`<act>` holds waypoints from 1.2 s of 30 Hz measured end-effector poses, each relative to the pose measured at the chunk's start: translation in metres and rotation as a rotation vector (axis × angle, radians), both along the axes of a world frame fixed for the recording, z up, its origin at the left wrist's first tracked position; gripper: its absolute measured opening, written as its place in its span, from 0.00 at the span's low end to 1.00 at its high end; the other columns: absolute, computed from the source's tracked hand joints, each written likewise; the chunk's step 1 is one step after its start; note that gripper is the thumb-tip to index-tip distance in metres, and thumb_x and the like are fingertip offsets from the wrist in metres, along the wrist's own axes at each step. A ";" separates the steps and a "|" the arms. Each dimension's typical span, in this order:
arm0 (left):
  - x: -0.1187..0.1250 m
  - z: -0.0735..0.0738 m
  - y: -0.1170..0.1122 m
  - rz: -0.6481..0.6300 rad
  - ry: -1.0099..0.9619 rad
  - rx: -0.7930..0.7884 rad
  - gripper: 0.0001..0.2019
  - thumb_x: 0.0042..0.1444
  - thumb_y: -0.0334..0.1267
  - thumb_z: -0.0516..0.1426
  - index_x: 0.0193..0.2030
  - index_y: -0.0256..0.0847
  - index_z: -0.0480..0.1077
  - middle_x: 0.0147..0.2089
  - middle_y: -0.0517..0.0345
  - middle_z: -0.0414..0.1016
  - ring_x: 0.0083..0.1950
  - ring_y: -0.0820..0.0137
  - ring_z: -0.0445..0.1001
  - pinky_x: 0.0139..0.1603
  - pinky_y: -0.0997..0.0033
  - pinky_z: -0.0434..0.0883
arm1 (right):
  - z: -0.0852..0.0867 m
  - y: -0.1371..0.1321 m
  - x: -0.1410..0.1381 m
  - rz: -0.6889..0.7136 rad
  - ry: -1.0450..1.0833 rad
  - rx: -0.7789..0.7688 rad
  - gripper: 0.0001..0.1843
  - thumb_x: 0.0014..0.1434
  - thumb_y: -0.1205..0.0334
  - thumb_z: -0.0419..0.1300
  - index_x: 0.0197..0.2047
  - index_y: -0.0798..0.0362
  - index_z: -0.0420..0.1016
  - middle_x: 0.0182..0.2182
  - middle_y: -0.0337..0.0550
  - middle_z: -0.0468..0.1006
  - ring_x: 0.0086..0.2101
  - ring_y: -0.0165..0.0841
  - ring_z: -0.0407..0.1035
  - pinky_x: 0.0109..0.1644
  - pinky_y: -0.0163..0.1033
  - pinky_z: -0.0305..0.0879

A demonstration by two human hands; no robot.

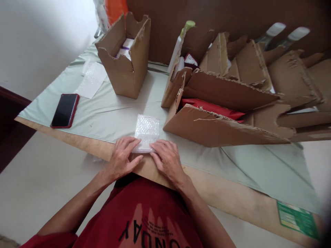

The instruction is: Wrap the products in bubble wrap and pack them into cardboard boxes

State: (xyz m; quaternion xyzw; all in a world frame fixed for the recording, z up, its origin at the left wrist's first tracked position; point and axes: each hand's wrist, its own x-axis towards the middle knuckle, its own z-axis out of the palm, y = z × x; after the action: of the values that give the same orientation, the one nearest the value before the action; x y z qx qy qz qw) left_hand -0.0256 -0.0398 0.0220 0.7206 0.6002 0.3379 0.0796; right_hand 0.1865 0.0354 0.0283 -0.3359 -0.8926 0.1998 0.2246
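A small clear bubble wrap piece (147,127) lies at the near edge of the table, its front end folded over into a flat layer. Whether anything is inside the wrap, I cannot make out. My left hand (124,156) grips the near left corner, fingers bent on top and thumb beside the front edge. At the opposite corner, my right hand (168,158) holds the wrap in the same way, its fingertips pressing on the fold.
A phone (65,111) and loose bubble wrap sheets (91,79) lie to the left. Behind them stands a cardboard box (126,77) with white packs. Cardboard bins (227,127) fill the right side, one holding red packets (212,108). A green card (297,218) sits at the right edge.
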 end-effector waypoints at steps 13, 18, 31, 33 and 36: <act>0.000 -0.008 0.018 0.152 0.021 0.032 0.19 0.67 0.42 0.59 0.61 0.40 0.70 0.54 0.45 0.78 0.54 0.56 0.77 0.56 0.53 0.74 | -0.003 -0.003 -0.006 -0.018 -0.053 0.097 0.15 0.68 0.65 0.60 0.57 0.52 0.77 0.57 0.53 0.79 0.59 0.46 0.69 0.62 0.53 0.63; 0.005 0.003 -0.018 0.255 -0.257 -0.024 0.23 0.64 0.42 0.62 0.64 0.41 0.69 0.58 0.45 0.76 0.59 0.57 0.75 0.63 0.51 0.72 | -0.002 0.000 -0.004 -0.123 0.080 -0.113 0.14 0.70 0.63 0.58 0.55 0.50 0.78 0.50 0.48 0.84 0.53 0.43 0.74 0.59 0.50 0.66; 0.053 0.015 -0.010 0.270 -1.439 -0.468 0.23 0.49 0.45 0.69 0.50 0.37 0.75 0.50 0.48 0.83 0.54 0.59 0.79 0.58 0.59 0.74 | 0.017 -0.027 0.005 -0.221 0.277 -0.481 0.12 0.67 0.53 0.59 0.49 0.47 0.78 0.53 0.48 0.81 0.55 0.44 0.73 0.62 0.53 0.65; 0.052 0.018 -0.010 0.237 -1.236 -0.449 0.18 0.52 0.40 0.67 0.49 0.39 0.75 0.48 0.52 0.83 0.49 0.62 0.79 0.54 0.63 0.74 | 0.022 -0.024 0.015 -0.231 0.291 -0.432 0.20 0.64 0.51 0.62 0.57 0.48 0.76 0.62 0.52 0.75 0.61 0.47 0.69 0.65 0.55 0.63; 0.050 0.022 -0.012 0.080 -0.853 -0.392 0.13 0.53 0.31 0.61 0.46 0.41 0.76 0.43 0.57 0.80 0.45 0.67 0.77 0.49 0.68 0.72 | 0.039 -0.015 0.030 -0.117 0.309 -0.511 0.40 0.59 0.48 0.69 0.71 0.47 0.62 0.68 0.54 0.67 0.62 0.45 0.69 0.65 0.53 0.64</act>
State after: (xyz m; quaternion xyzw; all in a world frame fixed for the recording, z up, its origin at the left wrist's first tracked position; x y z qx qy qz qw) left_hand 0.0247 -0.0521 0.0445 0.4653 0.5936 0.4868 0.4406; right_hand 0.2161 0.0201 0.0673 -0.3980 -0.7480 0.4533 0.2769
